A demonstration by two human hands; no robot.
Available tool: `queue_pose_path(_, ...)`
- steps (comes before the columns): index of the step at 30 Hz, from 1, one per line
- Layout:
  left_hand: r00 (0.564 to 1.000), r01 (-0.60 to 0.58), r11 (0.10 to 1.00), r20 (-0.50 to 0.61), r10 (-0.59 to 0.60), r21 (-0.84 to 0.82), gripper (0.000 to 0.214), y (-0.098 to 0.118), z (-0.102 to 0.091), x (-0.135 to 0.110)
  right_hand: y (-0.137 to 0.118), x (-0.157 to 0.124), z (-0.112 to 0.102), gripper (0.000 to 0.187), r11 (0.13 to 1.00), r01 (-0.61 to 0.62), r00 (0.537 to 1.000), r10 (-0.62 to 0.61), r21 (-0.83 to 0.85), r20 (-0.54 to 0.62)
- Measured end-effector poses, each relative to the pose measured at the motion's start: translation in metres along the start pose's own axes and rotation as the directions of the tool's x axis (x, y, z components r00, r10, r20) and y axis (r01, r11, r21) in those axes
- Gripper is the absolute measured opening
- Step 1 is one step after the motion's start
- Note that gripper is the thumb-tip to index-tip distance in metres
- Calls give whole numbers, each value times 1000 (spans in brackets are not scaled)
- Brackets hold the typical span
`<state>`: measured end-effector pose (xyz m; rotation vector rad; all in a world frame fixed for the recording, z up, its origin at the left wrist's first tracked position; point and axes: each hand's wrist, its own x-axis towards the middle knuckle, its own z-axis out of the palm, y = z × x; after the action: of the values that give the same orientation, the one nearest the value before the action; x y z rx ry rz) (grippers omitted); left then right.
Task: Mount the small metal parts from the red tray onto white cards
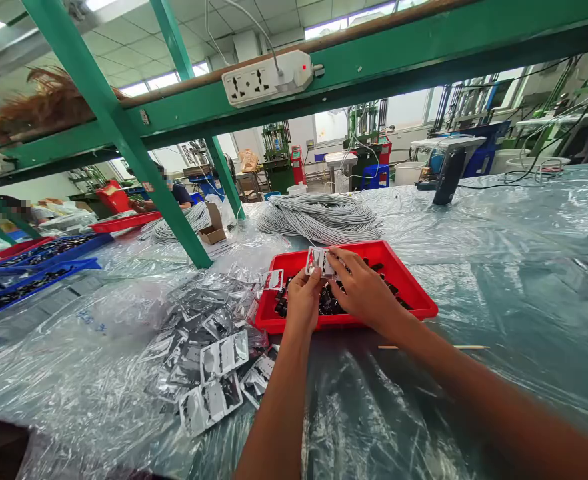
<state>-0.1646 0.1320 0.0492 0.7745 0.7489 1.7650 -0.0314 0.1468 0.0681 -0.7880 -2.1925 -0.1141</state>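
Note:
Above the near-left part of a red tray point(424, 308), my left hand point(304, 297) pinches a small, flat silvery sheet point(317, 261) with cut-out shapes. My right hand point(361, 283) has its fingertips at the right edge of that same sheet, partly covering it. Small black parts point(330, 303) fill the tray under both hands. A similar sheet point(273, 279) lies at the tray's left rim. To the left, many more silvery sheets point(224, 357) are heaped loosely on the plastic-covered table point(354, 413).
A coil of grey cable point(321, 217) lies behind the tray. A thin wooden stick point(471, 347) rests in front, partly behind my right forearm. A green frame post point(174, 213) stands at left, near blue trays point(39, 283). A power strip point(267, 80) hangs on the crossbeam. People sit farther back.

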Motion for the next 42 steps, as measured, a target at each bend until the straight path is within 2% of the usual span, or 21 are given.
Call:
queue_pose_path(3,1000,-4,1000,5,4,1,36,2,-3,0,-3,-4,7,49,985,-23,998,34,170,-59)
queue_pose_path(6,996,5,999,86,-9,45,37,6,-5,0,-1,-5,11,38,928,-49,985,107,371,-137)
queue_pose_path(8,993,-8,994,115,-5,110,37,7,-6,0,3,-4,11,30,887,-90,977,166,453,-132)
queue_pose_path(11,997,-53,967,65,38,250,35,3,-5,0,6,-1,9,25,863,-231,961,275,449,-33)
queue_pose_path(15,995,-97,888,13,102,450,25,-4,-2,-2,4,6,-1,19,816,-463,885,449,347,124)
queue_pose_path(17,987,-124,815,-12,158,566,19,-4,-2,-2,4,9,-7,18,797,-523,852,482,302,204)
queue_pose_path(19,962,-132,740,-96,257,660,14,-2,-6,1,7,11,-13,19,808,-541,829,464,235,313)
queue_pose_path(21,927,-112,757,-207,313,644,10,3,-10,5,11,10,-16,23,854,-500,823,419,140,382)
queue_pose_path(22,920,-97,814,-259,293,573,9,5,-12,6,13,9,-17,24,883,-459,838,395,96,377)
queue_pose_path(24,941,-53,943,-299,158,329,12,10,-13,9,17,7,-15,28,937,-344,904,314,59,289)
queue_pose_path(26,972,17,996,-234,4,87,18,12,-10,8,18,5,-11,39,970,-217,965,197,108,175)
queue_pose_path(29,987,97,991,-117,-108,-96,27,12,-2,3,17,3,-2,51,975,-74,996,61,209,67)
queue_pose_path(31,989,103,986,-91,-116,-133,32,9,4,-1,16,1,1,51,977,-32,999,27,209,27)
queue_pose_path(34,995,78,993,-56,-83,-91,36,4,10,-6,14,0,2,49,987,5,1000,-5,159,-2)
queue_pose_path(40,998,48,997,-43,-51,-67,33,3,13,-9,6,-2,3,38,999,-29,992,24,-42,-120)
queue_pose_path(42,998,34,997,-51,-37,-63,35,4,12,-9,5,-4,6,37,999,-25,988,17,-46,-154)
